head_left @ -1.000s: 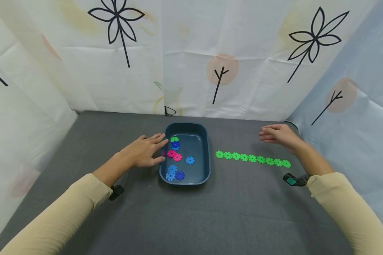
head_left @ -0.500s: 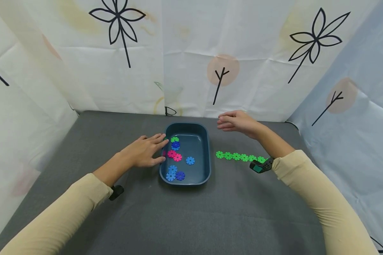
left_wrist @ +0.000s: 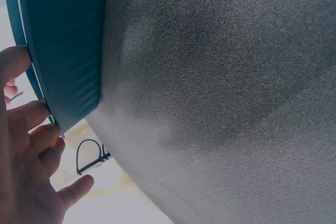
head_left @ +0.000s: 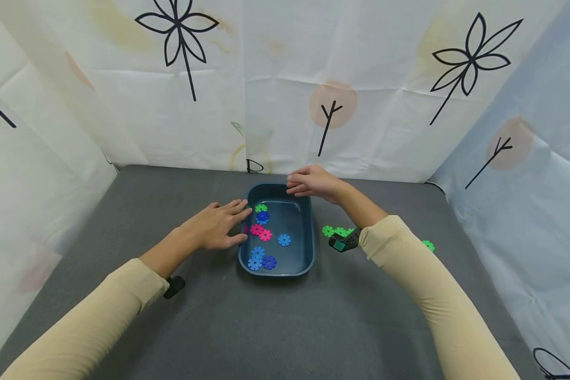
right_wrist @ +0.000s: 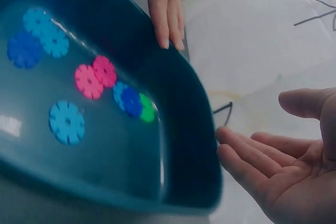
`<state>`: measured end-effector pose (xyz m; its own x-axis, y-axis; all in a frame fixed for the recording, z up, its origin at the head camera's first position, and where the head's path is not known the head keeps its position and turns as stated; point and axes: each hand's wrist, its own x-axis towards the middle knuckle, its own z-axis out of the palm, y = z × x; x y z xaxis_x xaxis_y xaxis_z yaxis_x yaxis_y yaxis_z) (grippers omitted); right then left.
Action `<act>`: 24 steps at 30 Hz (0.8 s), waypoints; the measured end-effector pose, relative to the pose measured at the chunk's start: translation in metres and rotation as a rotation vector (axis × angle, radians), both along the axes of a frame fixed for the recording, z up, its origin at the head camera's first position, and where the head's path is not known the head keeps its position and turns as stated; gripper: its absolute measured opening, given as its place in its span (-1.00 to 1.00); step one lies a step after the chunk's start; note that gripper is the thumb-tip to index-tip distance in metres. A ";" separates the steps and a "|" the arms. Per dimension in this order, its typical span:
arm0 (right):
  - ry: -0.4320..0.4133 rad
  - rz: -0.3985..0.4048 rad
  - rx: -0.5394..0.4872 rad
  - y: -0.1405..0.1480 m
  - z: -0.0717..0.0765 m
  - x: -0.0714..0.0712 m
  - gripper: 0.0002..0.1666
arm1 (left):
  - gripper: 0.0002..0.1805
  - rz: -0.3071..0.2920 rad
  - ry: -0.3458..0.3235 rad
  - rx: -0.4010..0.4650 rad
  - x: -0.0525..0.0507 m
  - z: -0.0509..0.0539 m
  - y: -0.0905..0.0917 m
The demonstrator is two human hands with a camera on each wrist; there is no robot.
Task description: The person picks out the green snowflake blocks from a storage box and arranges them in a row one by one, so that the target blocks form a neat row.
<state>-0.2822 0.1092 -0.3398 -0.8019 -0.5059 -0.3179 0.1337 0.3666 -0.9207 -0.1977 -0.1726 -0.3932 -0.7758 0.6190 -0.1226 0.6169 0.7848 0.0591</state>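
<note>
A dark blue-teal plastic tray [head_left: 292, 263] stands on the table, holding several notched flower-shaped discs: pink ones [head_left: 264, 235], a green one [head_left: 261, 208], and light and dark blue ones [head_left: 284, 240]. My left hand [head_left: 218, 227] rests against the tray's left rim with fingers extended over the edge. Over the tray's far right corner is my right hand [head_left: 315, 182], palm visible and holding nothing in the right wrist view; its fingertips [right_wrist: 227, 153] are close to the rim, and contact is unclear. Right of the tray lies a line of green discs [head_left: 328, 231], its middle hidden by my right arm.
Dark grey cloth covers the table [head_left: 275, 327]. White patterned curtains [head_left: 385, 132] rise at the back and both sides. A black band with a small device [head_left: 344, 241] sits on my right wrist, over the green line.
My right hand has swept left from beyond the green line to the tray's far right corner, its arm now covering much of that line. My left hand and the discs stay put.
</note>
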 end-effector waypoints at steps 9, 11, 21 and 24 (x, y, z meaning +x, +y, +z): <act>-0.081 0.020 0.004 -0.026 -0.022 -0.002 -0.37 | -0.18 0.013 -0.018 -0.004 0.001 0.000 0.002; -0.110 0.011 0.002 -0.029 -0.027 -0.003 -0.37 | -0.18 0.011 -0.015 -0.003 0.001 0.000 0.002; -0.170 -0.051 0.037 -0.044 -0.057 -0.006 -0.43 | -0.20 -0.011 0.001 0.011 -0.001 0.000 -0.001; -0.191 -0.075 0.025 -0.048 -0.062 -0.005 -0.44 | -0.20 -0.014 0.000 0.011 -0.001 0.000 -0.001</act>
